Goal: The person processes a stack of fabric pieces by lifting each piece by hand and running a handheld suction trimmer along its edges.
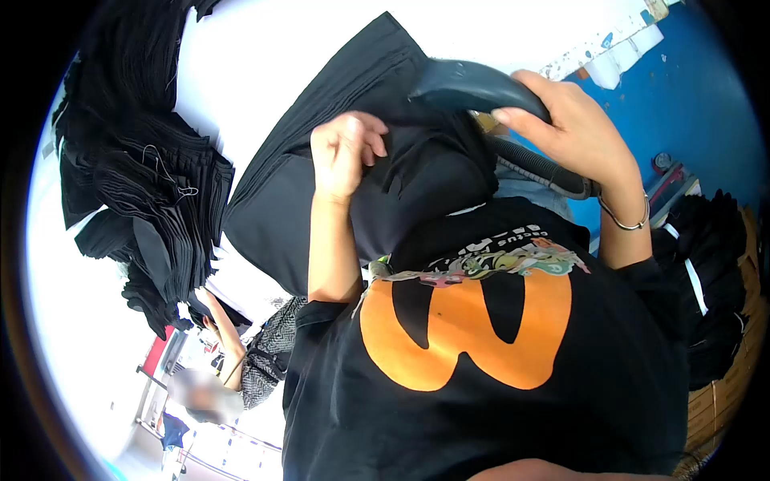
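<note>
A stack of black fabric pieces (321, 104) lies on the white table in front of me, its layered edges fanning toward the left. My right hand (569, 124) is wrapped round a smooth, dark, curved vacuum nozzle (473, 84), whose wide end touches or hovers just over the stack's right part; which one I cannot tell. My left hand (349, 152) is over the middle of the fabric, fingers loosely bent and slightly apart, with nothing visible in them. Beneath my right hand a black ribbed hose (545, 168) runs past; its join to the nozzle is hidden.
Large piles of black fabric (152, 160) with loose strings cover the table's left side. Another person's arm (224, 321) reaches to those piles at lower left. Black bundles tied with white strips (694, 284) stand at right beside cardboard (722, 409). The white table (265, 48) has a worn edge.
</note>
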Tool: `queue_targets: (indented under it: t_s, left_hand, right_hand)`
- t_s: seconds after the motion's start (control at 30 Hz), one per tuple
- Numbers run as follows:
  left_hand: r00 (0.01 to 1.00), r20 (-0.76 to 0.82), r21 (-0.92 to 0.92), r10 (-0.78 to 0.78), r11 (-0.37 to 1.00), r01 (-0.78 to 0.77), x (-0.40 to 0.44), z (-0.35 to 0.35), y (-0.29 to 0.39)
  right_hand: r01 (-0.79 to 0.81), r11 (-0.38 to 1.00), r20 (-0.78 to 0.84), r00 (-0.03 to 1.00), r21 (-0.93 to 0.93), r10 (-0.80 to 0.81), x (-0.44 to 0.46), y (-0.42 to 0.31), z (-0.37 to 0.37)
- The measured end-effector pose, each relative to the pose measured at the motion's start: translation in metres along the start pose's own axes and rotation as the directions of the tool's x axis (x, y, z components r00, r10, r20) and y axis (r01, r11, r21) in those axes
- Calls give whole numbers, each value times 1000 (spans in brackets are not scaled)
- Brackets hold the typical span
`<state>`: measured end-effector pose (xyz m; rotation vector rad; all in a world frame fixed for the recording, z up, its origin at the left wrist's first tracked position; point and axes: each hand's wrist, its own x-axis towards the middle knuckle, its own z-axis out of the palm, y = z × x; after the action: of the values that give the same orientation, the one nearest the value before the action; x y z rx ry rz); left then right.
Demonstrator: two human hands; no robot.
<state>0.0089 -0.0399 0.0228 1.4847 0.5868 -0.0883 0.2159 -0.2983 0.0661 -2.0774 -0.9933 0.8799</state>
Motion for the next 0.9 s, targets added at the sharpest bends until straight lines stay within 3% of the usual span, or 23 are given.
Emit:
queue_targets:
  t_s: [0.07, 0.1, 0.13, 0.17, 0.23, 0.37, 0.43, 0.5, 0.57, 0.63, 0.7, 0.73, 0.83, 0.9]
  left_hand:
    - [932, -237, 465, 275, 874, -140, 21, 16, -1]
    - [767, -198, 802, 610, 551, -232, 36, 26, -6]
    - [724, -118, 883, 680, 405, -236, 39, 33, -1]
    - [756, -114, 907, 644, 378, -186, 40, 39, -2]
    - [620, -40, 927, 783, 261, -270, 45, 38, -16]
    - [583, -88, 948, 808, 247, -199, 42, 43, -23]
    - [601, -112, 947, 791, 269, -177, 41, 44, -22]
    - [680, -152, 911, 718, 368, -185, 41, 40, -24]
    - [698, -183, 896, 692, 411, -172, 41, 43, -23]
    - [691, -239, 851, 683, 489, -189, 41, 44, -25]
    - [720, -199, 861, 665, 469, -195, 37, 44, -30]
    - [724, -217, 853, 654, 488, -185, 36, 46, -35]
    - [720, -223, 840, 658, 504, -200, 33, 47, -39]
    - [688, -211, 814, 695, 515, -270, 28, 49, -40]
  right_hand:
    - [17, 1000, -64, 998, -20, -18, 12, -4, 12]
    - [46, 998, -129, 990, -44, -51, 22, -7, 19]
    - [12, 1000, -188, 982, 22, -7, 28, -10, 25]
    - [10, 1000, -194, 981, 22, -5, 24, -12, 23]
    - [-21, 999, -122, 992, -33, 17, 10, -15, 13]
    - [-93, 995, -56, 994, -46, 90, 2, -12, 9]
    - [14, 1000, -203, 979, -17, -17, 29, -12, 26]
    - [20, 1000, -213, 977, -6, -21, 34, -15, 27]
    - [-14, 1000, -52, 999, -10, 13, 23, -17, 14]
    - [-10, 1000, -19, 1000, 19, 10, 10, -13, 7]
    - [-100, 995, -17, 995, -13, 99, 4, -18, 5]
    - [-26, 992, -67, 998, -124, 18, 15, -15, 13]
    - [11, 998, -214, 977, -66, -25, 21, -23, 31]
    - [-7, 994, -148, 989, -109, -9, 1, -21, 22]
